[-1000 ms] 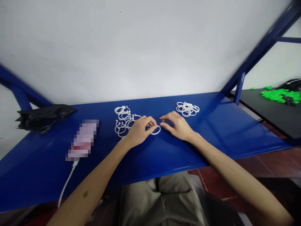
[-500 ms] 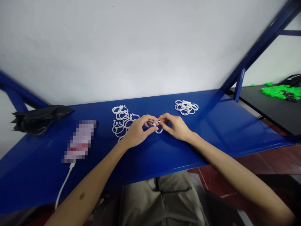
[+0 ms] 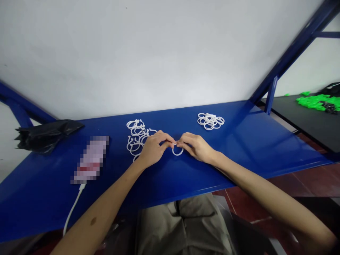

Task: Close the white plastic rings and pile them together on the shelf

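My left hand [image 3: 153,148] and my right hand [image 3: 196,146] meet over the middle of the blue table [image 3: 252,148]. Both pinch the top of one white plastic ring [image 3: 177,151], which hangs below my fingertips just above the tabletop. Left of my left hand lies a loose heap of white open rings [image 3: 136,136]. A smaller cluster of white rings [image 3: 210,120] lies behind my right hand, nearer the wall.
A blurred-out phone [image 3: 91,159] with a white cable [image 3: 71,209] lies at the left. A crumpled black bag [image 3: 45,134] sits at the far left. Blue frame struts rise at both sides. A black table [image 3: 308,124] at the right bears green parts [image 3: 317,101].
My right hand moved in from lying flat to pinch the ring together with my left hand. The ring now hangs from both sets of fingertips.
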`<state>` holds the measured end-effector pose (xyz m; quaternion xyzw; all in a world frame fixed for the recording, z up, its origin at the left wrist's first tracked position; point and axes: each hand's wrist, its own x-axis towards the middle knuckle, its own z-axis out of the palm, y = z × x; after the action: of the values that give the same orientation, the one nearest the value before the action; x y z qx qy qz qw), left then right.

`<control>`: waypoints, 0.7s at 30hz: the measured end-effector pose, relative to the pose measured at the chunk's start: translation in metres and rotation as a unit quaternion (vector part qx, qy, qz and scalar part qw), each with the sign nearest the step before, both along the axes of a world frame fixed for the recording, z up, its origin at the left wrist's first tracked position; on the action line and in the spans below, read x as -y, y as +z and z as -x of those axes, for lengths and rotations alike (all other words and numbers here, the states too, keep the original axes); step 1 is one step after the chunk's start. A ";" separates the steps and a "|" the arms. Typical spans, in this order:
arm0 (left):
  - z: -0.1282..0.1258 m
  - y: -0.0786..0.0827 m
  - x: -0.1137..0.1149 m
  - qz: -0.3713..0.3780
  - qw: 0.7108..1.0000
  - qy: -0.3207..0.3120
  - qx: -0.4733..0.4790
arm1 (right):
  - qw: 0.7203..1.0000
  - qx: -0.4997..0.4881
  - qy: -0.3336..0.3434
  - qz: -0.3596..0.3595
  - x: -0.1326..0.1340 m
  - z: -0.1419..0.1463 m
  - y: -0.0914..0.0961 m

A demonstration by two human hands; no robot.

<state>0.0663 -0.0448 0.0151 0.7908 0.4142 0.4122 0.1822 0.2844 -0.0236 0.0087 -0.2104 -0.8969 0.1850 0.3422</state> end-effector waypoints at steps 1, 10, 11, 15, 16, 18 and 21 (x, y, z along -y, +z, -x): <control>0.000 0.000 0.000 -0.005 1.000 -0.001 0.001 | 1.000 0.002 0.004 -0.001 0.000 0.000 0.000; 0.003 0.000 -0.005 -0.006 0.998 0.045 -0.036 | 0.999 0.010 -0.039 -0.007 0.000 0.003 0.002; 0.005 0.000 -0.007 -0.015 0.995 0.068 -0.065 | 0.997 0.005 -0.074 -0.011 -0.004 0.002 0.002; 0.017 0.001 -0.013 -0.058 0.959 0.162 -0.225 | 0.957 -0.019 -0.285 -0.050 -0.031 -0.019 0.004; 0.021 0.001 -0.014 -0.055 0.947 0.183 -0.256 | 0.938 -0.021 -0.341 -0.064 -0.039 -0.028 0.003; 0.028 0.001 -0.016 -0.034 0.927 0.219 -0.304 | 0.898 0.004 -0.432 -0.082 -0.054 -0.046 0.002; 0.034 0.000 -0.017 0.004 0.906 0.244 -0.347 | 0.852 0.059 -0.514 -0.081 -0.069 -0.065 -0.003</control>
<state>0.0320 -0.0275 0.0154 0.7575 0.6328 0.1415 -0.0757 0.3495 0.0458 0.0057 -0.6231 -0.6913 -0.1032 0.3510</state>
